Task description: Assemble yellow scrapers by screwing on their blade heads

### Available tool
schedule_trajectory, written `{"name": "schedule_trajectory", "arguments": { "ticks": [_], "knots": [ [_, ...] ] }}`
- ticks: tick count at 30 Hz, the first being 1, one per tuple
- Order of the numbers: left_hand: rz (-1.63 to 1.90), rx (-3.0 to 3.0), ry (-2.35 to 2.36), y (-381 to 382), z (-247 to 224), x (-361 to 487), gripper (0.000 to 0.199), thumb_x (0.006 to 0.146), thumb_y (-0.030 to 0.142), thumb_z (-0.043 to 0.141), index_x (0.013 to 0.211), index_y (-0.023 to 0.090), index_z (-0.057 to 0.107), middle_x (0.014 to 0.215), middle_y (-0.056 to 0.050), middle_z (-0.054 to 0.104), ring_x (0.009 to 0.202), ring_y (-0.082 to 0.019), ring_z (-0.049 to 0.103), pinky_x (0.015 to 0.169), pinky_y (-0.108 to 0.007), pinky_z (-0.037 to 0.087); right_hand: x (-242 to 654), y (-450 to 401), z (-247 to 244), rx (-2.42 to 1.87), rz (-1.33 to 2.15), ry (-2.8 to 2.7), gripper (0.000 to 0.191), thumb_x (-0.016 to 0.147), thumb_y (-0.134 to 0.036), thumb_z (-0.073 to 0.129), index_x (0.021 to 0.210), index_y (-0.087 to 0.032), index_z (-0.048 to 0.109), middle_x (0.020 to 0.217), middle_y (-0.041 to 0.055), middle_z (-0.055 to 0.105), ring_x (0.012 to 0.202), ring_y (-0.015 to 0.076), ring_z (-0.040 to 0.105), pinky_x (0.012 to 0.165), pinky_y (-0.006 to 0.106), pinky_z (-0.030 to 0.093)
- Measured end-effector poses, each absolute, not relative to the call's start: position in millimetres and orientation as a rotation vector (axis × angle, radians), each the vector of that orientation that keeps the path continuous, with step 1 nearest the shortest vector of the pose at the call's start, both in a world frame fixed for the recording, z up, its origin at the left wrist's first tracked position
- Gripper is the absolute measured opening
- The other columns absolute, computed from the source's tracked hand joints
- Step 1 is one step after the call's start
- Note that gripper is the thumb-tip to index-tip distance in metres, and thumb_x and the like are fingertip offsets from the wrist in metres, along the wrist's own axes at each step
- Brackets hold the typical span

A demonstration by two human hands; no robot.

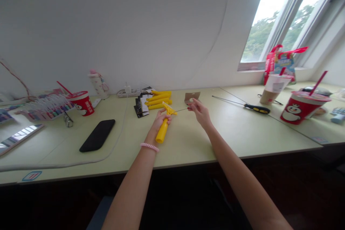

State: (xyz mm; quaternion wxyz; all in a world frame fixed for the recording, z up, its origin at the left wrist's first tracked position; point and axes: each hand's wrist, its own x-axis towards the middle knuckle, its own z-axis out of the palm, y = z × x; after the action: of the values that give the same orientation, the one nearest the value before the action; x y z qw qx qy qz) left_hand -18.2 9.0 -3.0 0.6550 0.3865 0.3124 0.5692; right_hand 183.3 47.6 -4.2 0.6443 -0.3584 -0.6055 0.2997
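My left hand [159, 120] is closed around a yellow plastic scraper [162, 133], its hollow handle end tilted toward me and its wider head pointing away. My right hand [199, 112] pinches a small screwdriver [182, 110] with a thin metal shaft and a bit of red at the grip, mostly hidden by the fingers. The shaft runs leftward to the scraper's head; whether the tip touches a screw is too small to tell. Just beyond my right hand stands a folded brown card [192, 97].
Several yellow handles [159, 100] lie by black-and-white packaging cards [141, 105] behind my left hand. A black phone [98, 135] and a cable lie left. On the right are a long black-and-yellow screwdriver [256, 108], a red cup [299, 109] and a drink cup [273, 88].
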Motion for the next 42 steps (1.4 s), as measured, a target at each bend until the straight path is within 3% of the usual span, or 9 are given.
{"name": "schedule_trajectory", "arguments": {
  "ticks": [4,8,11,15,19,24,32,39,42],
  "knots": [
    [1.392,1.021,0.738,4,1,-13,0.053,0.062,0.008,0.056,0.109,0.022,0.035,0.063,0.005,0.051,0.044,-0.005,0.046,0.041,-0.015,0.033,180,45,-4,-0.752,0.735,-1.319,0.048,0.069,-0.047,0.061,0.107,-0.020,0.051,0.092,0.0071,0.065,0.072,0.0176,0.064,0.070,0.037,0.053],
    [1.416,1.123,0.749,2,3,-10,0.053,0.060,0.011,0.058,0.106,0.022,0.035,0.061,0.006,0.051,0.044,-0.005,0.045,0.041,-0.016,0.033,185,39,1,-0.978,0.672,-1.430,0.037,0.073,-0.053,0.051,0.079,-0.017,0.058,0.066,0.0050,0.064,0.056,0.0155,0.060,0.055,0.029,0.048],
    [1.408,1.139,0.763,2,2,-12,0.053,0.060,0.011,0.057,0.107,0.022,0.034,0.058,0.006,0.051,0.044,-0.006,0.044,0.041,-0.016,0.032,189,34,4,-1.232,0.451,-1.571,0.046,0.080,-0.054,0.039,0.059,-0.017,0.057,0.045,0.0016,0.054,0.045,0.0136,0.052,0.051,0.027,0.040],
    [1.350,1.157,0.776,1,2,-14,0.052,0.063,0.012,0.055,0.109,0.021,0.032,0.056,0.006,0.051,0.043,-0.006,0.044,0.042,-0.016,0.033,191,33,4,-1.414,0.283,-1.611,0.052,0.082,-0.055,0.030,0.051,-0.019,0.052,0.043,0.0018,0.050,0.048,0.0148,0.050,0.051,0.026,0.032],
    [1.325,1.154,0.803,0,2,-14,0.055,0.062,0.013,0.056,0.111,0.021,0.033,0.056,0.006,0.050,0.044,-0.006,0.045,0.043,-0.017,0.033,190,37,0,-1.411,0.305,-1.654,0.050,0.083,-0.055,0.026,0.057,-0.020,0.050,0.049,0.0017,0.052,0.050,0.0147,0.049,0.052,0.026,0.033],
    [1.317,1.133,0.815,0,3,-13,0.057,0.061,0.013,0.057,0.112,0.020,0.033,0.057,0.006,0.050,0.045,-0.006,0.045,0.044,-0.017,0.034,188,37,0,-1.138,0.316,-1.662,0.035,0.076,-0.054,0.046,0.081,-0.020,0.050,0.073,0.0043,0.061,0.063,0.0158,0.054,0.057,0.027,0.039],
    [1.282,1.156,0.799,-3,3,-13,0.056,0.062,0.012,0.057,0.111,0.021,0.034,0.059,0.005,0.051,0.043,-0.006,0.045,0.043,-0.017,0.034,191,28,6,-1.334,0.159,-1.638,0.051,0.080,-0.058,0.035,0.046,-0.020,0.038,0.042,0.0008,0.043,0.044,0.0126,0.040,0.047,0.026,0.026],
    [1.280,1.108,0.850,-3,4,-12,0.055,0.061,0.010,0.056,0.111,0.021,0.033,0.060,0.005,0.051,0.042,-0.005,0.045,0.042,-0.016,0.033,187,32,5,-1.104,0.234,-1.697,0.024,0.083,-0.043,0.038,0.074,-0.021,0.045,0.070,0.0024,0.055,0.060,0.0149,0.048,0.055,0.025,0.034],
    [1.271,1.119,0.824,-2,3,-13,0.054,0.062,0.011,0.055,0.110,0.021,0.033,0.059,0.005,0.051,0.043,-0.006,0.045,0.042,-0.016,0.033,186,29,6,-1.061,0.200,-1.692,0.023,0.083,-0.042,0.040,0.075,-0.021,0.045,0.069,0.0021,0.056,0.058,0.0142,0.048,0.055,0.024,0.033]
  ]
}}
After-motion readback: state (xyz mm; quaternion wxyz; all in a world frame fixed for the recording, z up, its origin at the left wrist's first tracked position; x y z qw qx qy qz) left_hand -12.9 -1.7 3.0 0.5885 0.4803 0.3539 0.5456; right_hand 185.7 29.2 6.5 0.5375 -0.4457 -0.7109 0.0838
